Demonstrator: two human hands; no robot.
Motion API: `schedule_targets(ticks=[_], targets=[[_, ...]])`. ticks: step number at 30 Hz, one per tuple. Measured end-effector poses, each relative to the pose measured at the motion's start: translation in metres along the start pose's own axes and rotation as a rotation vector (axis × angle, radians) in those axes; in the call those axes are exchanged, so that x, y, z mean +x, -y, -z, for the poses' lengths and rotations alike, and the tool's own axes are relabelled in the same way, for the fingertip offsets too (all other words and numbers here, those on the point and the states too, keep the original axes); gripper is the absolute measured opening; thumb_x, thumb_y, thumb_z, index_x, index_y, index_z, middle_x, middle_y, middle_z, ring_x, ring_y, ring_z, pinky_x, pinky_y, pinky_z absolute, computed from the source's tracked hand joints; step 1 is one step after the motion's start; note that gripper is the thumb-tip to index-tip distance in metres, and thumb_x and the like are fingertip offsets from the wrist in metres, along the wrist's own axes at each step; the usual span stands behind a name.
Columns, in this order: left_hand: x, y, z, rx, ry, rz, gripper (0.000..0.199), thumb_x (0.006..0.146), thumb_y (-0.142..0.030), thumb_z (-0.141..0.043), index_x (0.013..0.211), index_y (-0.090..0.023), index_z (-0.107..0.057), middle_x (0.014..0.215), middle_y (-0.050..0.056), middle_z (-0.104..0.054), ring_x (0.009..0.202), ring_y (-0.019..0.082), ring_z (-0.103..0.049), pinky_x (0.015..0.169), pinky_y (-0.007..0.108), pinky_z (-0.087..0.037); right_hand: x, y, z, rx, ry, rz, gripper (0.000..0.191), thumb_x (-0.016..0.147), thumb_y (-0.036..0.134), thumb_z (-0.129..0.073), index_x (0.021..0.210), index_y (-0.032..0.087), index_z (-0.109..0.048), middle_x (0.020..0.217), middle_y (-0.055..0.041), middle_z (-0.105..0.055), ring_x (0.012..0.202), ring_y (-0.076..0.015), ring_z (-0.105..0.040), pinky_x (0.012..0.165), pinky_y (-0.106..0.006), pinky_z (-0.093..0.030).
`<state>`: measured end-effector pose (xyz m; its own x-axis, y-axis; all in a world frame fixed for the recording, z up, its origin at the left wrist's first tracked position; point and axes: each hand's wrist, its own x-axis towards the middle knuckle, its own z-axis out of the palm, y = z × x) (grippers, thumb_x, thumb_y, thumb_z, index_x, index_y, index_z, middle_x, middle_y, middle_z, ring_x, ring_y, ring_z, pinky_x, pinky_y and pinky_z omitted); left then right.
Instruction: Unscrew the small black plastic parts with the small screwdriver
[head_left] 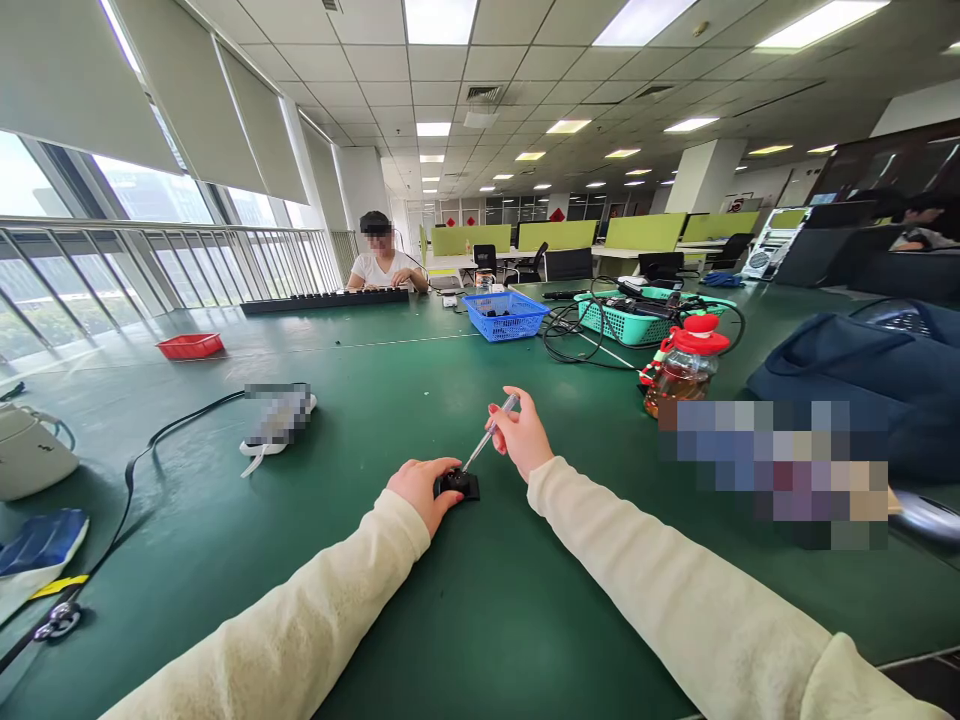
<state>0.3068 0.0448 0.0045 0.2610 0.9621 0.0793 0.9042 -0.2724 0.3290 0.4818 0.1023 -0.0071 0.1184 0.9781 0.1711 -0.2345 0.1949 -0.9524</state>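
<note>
On the green table my left hand is closed around a small black plastic piece, thumb at its near side and fingers at its far side. A screwdriver with a clear handle and thin shaft is held slanted in my right hand. Its tip meets the top of the black piece, but the exact contact spot is too small to make out. One finger of my right hand lies over the handle's upper end, and the others pinch its side.
Ahead stand a blue basket and a teal basket with black cables. A red-lidded jar and a dark blue bag are to the right. Leftward lie a red tray and a black lanyard. A person sits opposite.
</note>
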Motion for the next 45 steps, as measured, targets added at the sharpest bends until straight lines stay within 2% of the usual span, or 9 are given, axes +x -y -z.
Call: schedule_targets(ticks=[8,14,16,24,35,38,43,45], targets=[[-0.002,-0.004,0.004,0.010,0.028,0.003,0.037,0.080,-0.027,-0.062,0.118,-0.027,-0.064,0.117,0.000,-0.069,0.110,0.026,-0.057,0.098,0.039,-0.046,-0.002,-0.001,0.000,-0.011,-0.069,-0.062,0.051,0.073,0.043,-0.067,0.110,0.024,-0.038,0.056,0.0091,-0.056,0.034,-0.0074,-0.041,0.034,-0.020,-0.033],[-0.001,-0.002,0.002,0.000,0.015,0.010,0.038,0.080,-0.028,-0.062,0.118,-0.028,-0.064,0.117,-0.001,-0.069,0.110,0.026,-0.057,0.097,0.039,-0.046,-0.011,0.008,-0.008,-0.062,0.045,0.153,0.039,0.081,0.039,-0.058,0.112,0.025,-0.039,0.061,0.0090,-0.057,0.036,-0.0064,-0.042,0.040,-0.020,-0.037],[-0.001,-0.001,0.001,-0.002,0.009,0.005,0.039,0.080,-0.028,-0.062,0.118,-0.028,-0.063,0.116,-0.001,-0.069,0.109,0.026,-0.057,0.096,0.039,-0.046,-0.013,0.008,-0.010,-0.076,0.055,0.177,0.038,0.081,0.038,-0.057,0.112,0.025,-0.039,0.061,0.0092,-0.057,0.036,-0.0064,-0.042,0.040,-0.020,-0.037],[-0.001,-0.002,0.002,-0.001,0.008,0.003,0.038,0.080,-0.027,-0.062,0.118,-0.028,-0.063,0.116,0.000,-0.069,0.111,0.026,-0.057,0.098,0.039,-0.046,-0.010,-0.005,-0.010,0.043,-0.045,-0.039,0.039,0.077,0.041,-0.062,0.104,0.025,-0.037,0.057,0.0093,-0.057,0.034,-0.0075,-0.042,0.035,-0.019,-0.032],[0.000,0.001,-0.002,-0.012,-0.010,-0.018,0.037,0.080,-0.027,-0.062,0.117,-0.027,-0.063,0.113,0.001,-0.070,0.108,0.026,-0.058,0.096,0.040,-0.047,-0.012,0.002,-0.006,0.161,-0.047,-0.124,0.039,0.076,0.037,-0.064,0.102,0.025,-0.038,0.058,0.0081,-0.058,0.036,-0.0071,-0.042,0.037,-0.019,-0.032],[0.000,0.000,-0.002,-0.002,-0.007,-0.028,0.039,0.079,-0.021,-0.061,0.117,-0.027,-0.063,0.112,0.001,-0.070,0.106,0.025,-0.059,0.096,0.039,-0.046,-0.017,0.003,-0.008,0.133,0.030,-0.129,0.040,0.075,0.038,-0.064,0.103,0.024,-0.038,0.056,0.0091,-0.057,0.034,-0.0067,-0.040,0.036,-0.019,-0.030],[0.000,0.001,-0.002,-0.001,-0.017,-0.040,0.038,0.079,-0.026,-0.064,0.117,-0.025,-0.064,0.112,0.003,-0.071,0.108,0.026,-0.059,0.099,0.040,-0.045,-0.027,0.008,-0.013,-0.033,0.322,-0.083,0.037,0.076,0.039,-0.060,0.105,0.023,-0.044,0.054,0.0098,-0.057,0.030,-0.0057,-0.036,0.034,-0.018,-0.028],[0.000,0.002,-0.003,-0.002,-0.022,-0.046,0.037,0.080,-0.027,-0.063,0.117,-0.024,-0.064,0.112,0.004,-0.070,0.109,0.026,-0.058,0.099,0.040,-0.045,-0.029,0.013,-0.013,-0.037,0.322,-0.032,0.036,0.078,0.038,-0.057,0.108,0.023,-0.044,0.053,0.0102,-0.055,0.031,-0.0056,-0.035,0.034,-0.018,-0.027]])
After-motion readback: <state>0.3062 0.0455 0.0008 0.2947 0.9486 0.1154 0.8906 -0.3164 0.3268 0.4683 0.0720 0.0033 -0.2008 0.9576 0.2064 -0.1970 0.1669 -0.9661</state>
